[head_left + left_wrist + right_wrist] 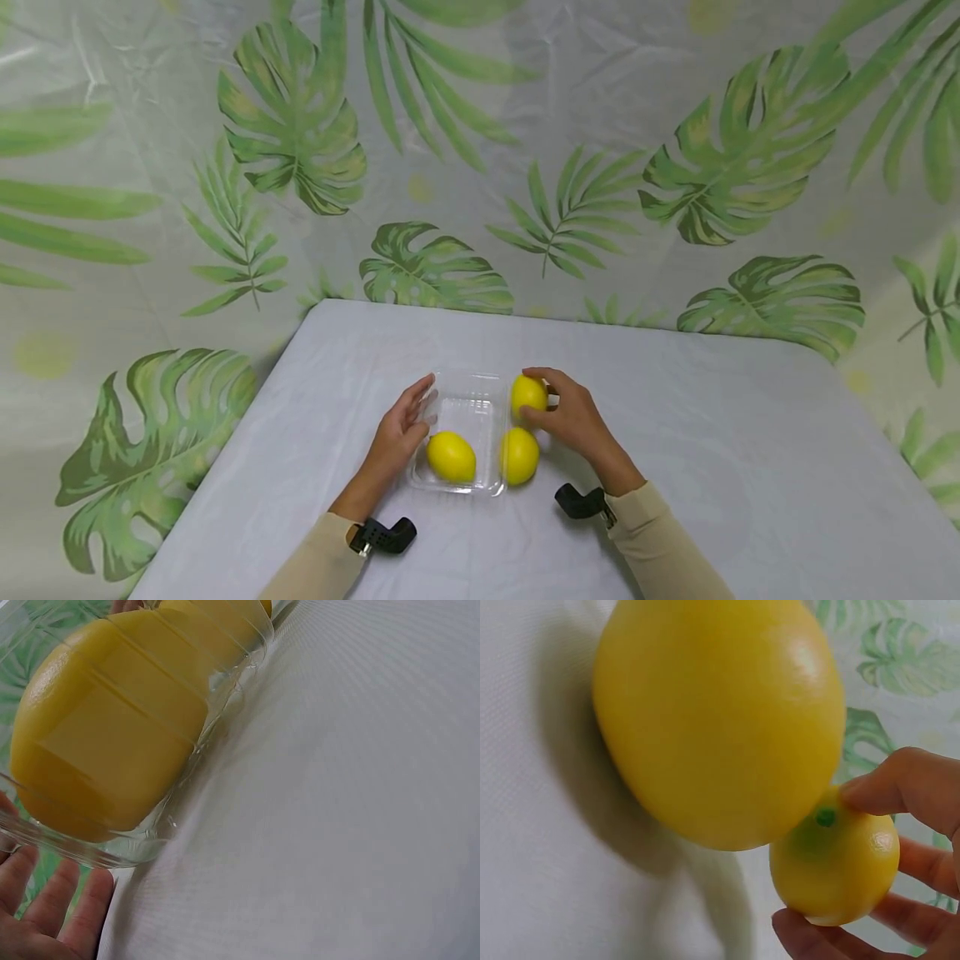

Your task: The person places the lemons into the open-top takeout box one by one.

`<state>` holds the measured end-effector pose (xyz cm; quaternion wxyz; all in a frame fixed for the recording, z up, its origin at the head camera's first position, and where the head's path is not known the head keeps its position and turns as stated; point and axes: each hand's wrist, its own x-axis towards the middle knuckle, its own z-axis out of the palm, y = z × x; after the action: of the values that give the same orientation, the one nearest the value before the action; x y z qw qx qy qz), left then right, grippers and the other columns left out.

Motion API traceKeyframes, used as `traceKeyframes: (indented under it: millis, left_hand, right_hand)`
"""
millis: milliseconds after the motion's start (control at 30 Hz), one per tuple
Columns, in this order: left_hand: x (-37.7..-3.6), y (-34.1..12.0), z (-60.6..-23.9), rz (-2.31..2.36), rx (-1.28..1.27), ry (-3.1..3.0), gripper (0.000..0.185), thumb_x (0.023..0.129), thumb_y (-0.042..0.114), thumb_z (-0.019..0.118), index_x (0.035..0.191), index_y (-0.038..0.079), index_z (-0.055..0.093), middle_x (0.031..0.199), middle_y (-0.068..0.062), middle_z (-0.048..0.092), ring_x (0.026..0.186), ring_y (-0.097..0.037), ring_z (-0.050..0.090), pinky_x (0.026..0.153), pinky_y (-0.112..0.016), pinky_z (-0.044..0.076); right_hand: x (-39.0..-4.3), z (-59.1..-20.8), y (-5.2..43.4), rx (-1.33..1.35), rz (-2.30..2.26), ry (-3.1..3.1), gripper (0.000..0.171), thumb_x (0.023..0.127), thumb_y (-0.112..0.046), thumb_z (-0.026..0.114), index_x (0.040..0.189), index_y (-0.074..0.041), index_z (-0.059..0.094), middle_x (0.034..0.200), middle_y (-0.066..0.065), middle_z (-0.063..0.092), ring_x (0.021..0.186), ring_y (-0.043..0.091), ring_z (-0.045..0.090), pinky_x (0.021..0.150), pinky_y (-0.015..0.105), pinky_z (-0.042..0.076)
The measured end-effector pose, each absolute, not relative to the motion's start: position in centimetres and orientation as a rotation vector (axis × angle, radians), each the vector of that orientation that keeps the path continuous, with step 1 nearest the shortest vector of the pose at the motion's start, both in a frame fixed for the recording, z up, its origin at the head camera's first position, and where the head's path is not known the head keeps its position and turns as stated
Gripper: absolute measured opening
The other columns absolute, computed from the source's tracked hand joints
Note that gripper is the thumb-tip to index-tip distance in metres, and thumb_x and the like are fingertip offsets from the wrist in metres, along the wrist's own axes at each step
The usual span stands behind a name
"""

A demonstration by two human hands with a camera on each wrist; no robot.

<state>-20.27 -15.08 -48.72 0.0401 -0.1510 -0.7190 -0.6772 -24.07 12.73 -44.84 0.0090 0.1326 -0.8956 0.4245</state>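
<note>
A clear plastic container [471, 392] lies on the white-covered table with one yellow lemon [452, 457] in its near left part. My left hand [397, 429] rests along the container's left side; in the left wrist view, its fingers [86, 907] look fairly straight beside the clear wall. Just right of the container's far part, my right hand [573, 417] pinches a second lemon [529, 396] between thumb and fingers. The right wrist view shows this lemon [836, 862] with a green spot at one end. A third lemon [521, 457] sits against the container's right side, nearer me.
White cloth covers the table [675, 417]. Behind it hangs a pale sheet [600, 100] printed with green leaves. Each wrist wears a black camera mount, the left mount [384, 536] and the right mount [581, 502] both close above the cloth.
</note>
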Motion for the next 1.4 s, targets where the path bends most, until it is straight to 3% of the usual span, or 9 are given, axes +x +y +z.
traceKeyframes:
  millis: [267,500,867,1200,1400]
  left_hand:
    - [-20.6,-15.4,-49.7,-2.083,-0.452,-2.202,0.065,0.090,-0.012,0.042,0.149,0.015,0.036,0.155,-0.003,0.033,0.139,-0.027,0.035,0.106,-0.038,0.038]
    - [-20.7,-15.4,-49.8,-2.092,-0.475,-2.184,0.065,0.089,-0.014,0.041,0.148,0.011,0.035,0.155,-0.008,0.032,0.139,-0.031,0.034,0.106,-0.040,0.038]
    - [-20.7,-15.5,-49.8,-2.074,-0.443,-2.210,0.064,0.090,-0.011,0.042,0.148,0.015,0.036,0.155,-0.006,0.032,0.139,-0.025,0.036,0.105,-0.037,0.040]
    - [-19.5,-15.1,-47.1,-2.097,-0.487,-2.183,0.061,0.089,-0.016,0.040,0.147,-0.004,0.030,0.154,-0.021,0.028,0.138,-0.040,0.032,0.106,-0.051,0.036]
    - [-20.4,-15.1,-48.5,-2.073,-0.458,-2.197,0.062,0.089,-0.015,0.042,0.148,0.002,0.033,0.155,-0.016,0.030,0.139,-0.034,0.034,0.105,-0.045,0.038]
  right_hand:
    - [-23.7,-43.9,12.7,0.501,1.359,-2.685,0.054,0.082,-0.020,0.075,0.133,-0.017,0.056,0.137,0.003,0.052,0.112,0.026,0.055,0.085,0.038,0.057]
    - [-23.3,-43.2,12.3,0.586,1.368,-2.611,0.055,0.082,-0.016,0.074,0.134,-0.016,0.055,0.137,0.002,0.052,0.116,0.024,0.054,0.085,0.036,0.057]
    - [-22.8,-42.8,11.7,0.672,1.367,-2.562,0.056,0.082,-0.014,0.074,0.134,-0.016,0.054,0.138,0.001,0.051,0.117,0.022,0.053,0.086,0.034,0.057]
    - [-22.7,-43.0,10.6,0.799,1.337,-2.521,0.056,0.082,-0.013,0.074,0.134,-0.015,0.055,0.139,0.004,0.051,0.120,0.020,0.053,0.083,0.030,0.057]
    - [-22.6,-42.7,9.8,0.870,1.309,-2.519,0.055,0.081,-0.011,0.075,0.132,-0.014,0.056,0.139,0.007,0.051,0.120,0.020,0.054,0.082,0.029,0.057]
